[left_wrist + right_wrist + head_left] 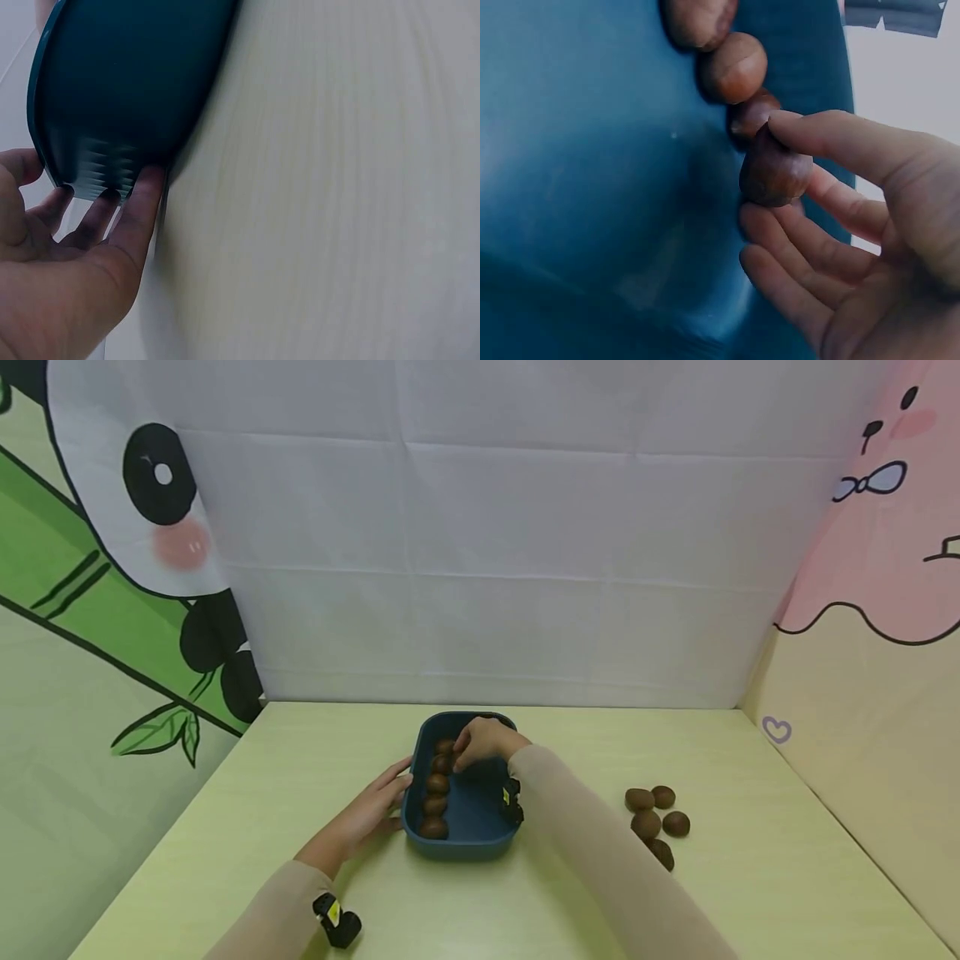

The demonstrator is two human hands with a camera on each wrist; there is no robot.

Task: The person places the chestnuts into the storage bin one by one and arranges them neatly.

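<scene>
A dark blue rectangular tub [480, 850] sits on the table, with several brown chestnuts [435, 805] lined up along its left inner wall. Reaching into the far half of the tub, my right hand [487, 742] pinches a chestnut [776, 169] between thumb and fingers, close beside the end of that row. My left hand [375, 806] is at the tub's left outer side. In the left wrist view, its extended fingertips [146, 184] touch the ribbed outside wall.
More loose chestnuts [645, 825] lie in a cluster on the table [750, 893] to the right, partly behind my right sleeve [585, 827]. A white fabric backdrop [510, 568] rises at the table's far edge, with printed cartoon panels on both sides.
</scene>
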